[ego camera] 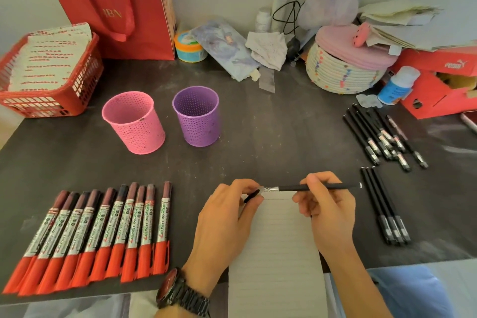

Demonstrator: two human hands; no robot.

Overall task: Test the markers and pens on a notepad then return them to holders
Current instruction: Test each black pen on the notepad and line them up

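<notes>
My right hand grips a slim black pen that lies level above the top edge of the lined notepad. At the pen's left end my left hand pinches its black cap. A row of several red-capped markers lies to the left of the notepad. Three black pens lie to the right, and several more black pens lie further back on the right. A pink holder and a purple holder stand side by side behind the notepad; nothing shows inside either.
A red basket of papers and a red bag stand at the back left. A woven basket with a pink lid, a white bottle and a red shoebox crowd the back right. The dark table ends close to my body.
</notes>
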